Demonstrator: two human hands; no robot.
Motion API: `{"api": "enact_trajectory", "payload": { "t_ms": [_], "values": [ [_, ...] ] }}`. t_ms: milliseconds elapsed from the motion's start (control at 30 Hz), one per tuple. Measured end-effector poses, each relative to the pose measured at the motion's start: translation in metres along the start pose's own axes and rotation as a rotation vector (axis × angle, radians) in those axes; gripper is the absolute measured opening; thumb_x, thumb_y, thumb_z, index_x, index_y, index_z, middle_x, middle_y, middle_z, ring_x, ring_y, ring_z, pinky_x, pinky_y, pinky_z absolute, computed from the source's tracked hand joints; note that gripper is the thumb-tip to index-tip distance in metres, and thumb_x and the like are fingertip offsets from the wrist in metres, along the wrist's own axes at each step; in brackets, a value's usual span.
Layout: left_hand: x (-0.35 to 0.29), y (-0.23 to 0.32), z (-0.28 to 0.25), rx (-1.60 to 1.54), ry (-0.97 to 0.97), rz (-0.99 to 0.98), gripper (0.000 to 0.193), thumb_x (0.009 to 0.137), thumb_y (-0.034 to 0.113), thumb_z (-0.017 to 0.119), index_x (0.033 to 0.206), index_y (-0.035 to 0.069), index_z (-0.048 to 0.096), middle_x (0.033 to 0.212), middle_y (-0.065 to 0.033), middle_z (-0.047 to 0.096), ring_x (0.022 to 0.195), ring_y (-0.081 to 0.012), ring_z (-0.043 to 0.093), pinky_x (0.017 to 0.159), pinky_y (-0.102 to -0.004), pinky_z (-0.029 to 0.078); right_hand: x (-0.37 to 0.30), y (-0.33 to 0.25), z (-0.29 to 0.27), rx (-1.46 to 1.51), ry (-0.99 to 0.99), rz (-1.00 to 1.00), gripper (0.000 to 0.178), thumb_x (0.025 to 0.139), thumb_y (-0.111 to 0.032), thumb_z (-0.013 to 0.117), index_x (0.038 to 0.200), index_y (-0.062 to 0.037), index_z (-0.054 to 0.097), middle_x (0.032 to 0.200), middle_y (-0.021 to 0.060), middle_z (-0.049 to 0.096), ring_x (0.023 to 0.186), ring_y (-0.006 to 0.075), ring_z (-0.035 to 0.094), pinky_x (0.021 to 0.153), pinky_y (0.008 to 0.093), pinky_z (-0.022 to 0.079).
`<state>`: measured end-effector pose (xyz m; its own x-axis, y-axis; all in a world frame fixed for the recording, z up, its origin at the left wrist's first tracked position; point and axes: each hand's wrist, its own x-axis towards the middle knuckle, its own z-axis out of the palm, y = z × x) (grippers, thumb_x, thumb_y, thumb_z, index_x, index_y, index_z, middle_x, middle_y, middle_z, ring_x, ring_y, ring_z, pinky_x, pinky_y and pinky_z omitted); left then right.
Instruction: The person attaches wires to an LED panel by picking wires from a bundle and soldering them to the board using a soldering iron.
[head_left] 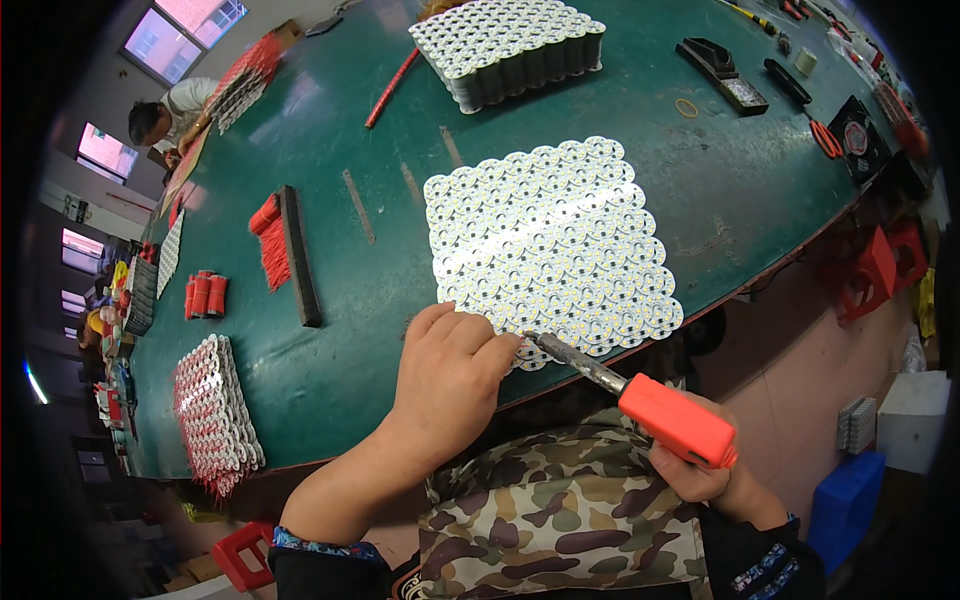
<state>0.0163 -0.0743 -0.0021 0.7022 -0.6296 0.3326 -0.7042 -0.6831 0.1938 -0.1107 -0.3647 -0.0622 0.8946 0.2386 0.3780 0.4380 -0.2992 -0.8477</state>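
A white panel of joined round LED circuit boards [540,235] lies flat on the green table in front of me. My left hand [450,365] rests at its near left corner, thumb and fingers pinched together; whatever they grip is hidden. From the right, my right hand [695,478] holds a soldering iron [675,420] by its thick red handle. Its dark metal shaft slants to the left, and the tip meets the panel's near edge close to my left thumb and fingertips. I cannot tell whether the tip touches a board.
A stack of white board panels [505,50] stands at the far side. To the left are a dark bar [300,255], red wires [272,245], red bundles [206,295] and wired boards [218,410]. Scissors [825,138] lie far right. A person [185,105] works at the far left.
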Motion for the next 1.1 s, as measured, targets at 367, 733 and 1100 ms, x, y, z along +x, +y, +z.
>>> {"api": "enact_trajectory", "payload": {
  "t_ms": [367,733,1100],
  "values": [
    [0.004,0.0,-0.001,-0.029,-0.015,0.004,0.019,0.075,0.001,0.071,0.092,0.01,0.073,0.077,-0.0051,0.057,0.077,-0.0297,0.06,0.089,-0.0465,0.049,0.005,-0.002,0.0,0.033,0.003,-0.011,0.062,0.077,-0.003,0.08,0.132,0.0087,0.055,0.114,0.0233,0.073,0.088,0.0334,0.077,0.077,0.0394,0.061],
    [0.006,0.001,-0.004,-0.005,-0.054,0.007,0.021,0.073,0.0,0.07,0.091,0.009,0.073,0.077,-0.0058,0.058,0.078,-0.0302,0.06,0.085,-0.0459,0.049,0.018,-0.013,-0.004,-0.002,0.012,-0.046,0.061,0.075,0.0,0.08,0.132,0.0069,0.057,0.11,0.0225,0.074,0.083,0.0313,0.076,0.073,0.0377,0.061],
    [0.006,0.004,-0.004,0.009,-0.094,-0.022,0.013,0.08,0.006,0.066,0.09,0.008,0.074,0.08,-0.007,0.06,0.083,-0.0289,0.062,0.091,-0.0454,0.048,0.006,-0.004,-0.005,0.068,0.031,-0.003,0.061,0.078,-0.001,0.078,0.134,0.0079,0.055,0.108,0.0213,0.074,0.082,0.0314,0.076,0.074,0.0382,0.06]
  ]
}}
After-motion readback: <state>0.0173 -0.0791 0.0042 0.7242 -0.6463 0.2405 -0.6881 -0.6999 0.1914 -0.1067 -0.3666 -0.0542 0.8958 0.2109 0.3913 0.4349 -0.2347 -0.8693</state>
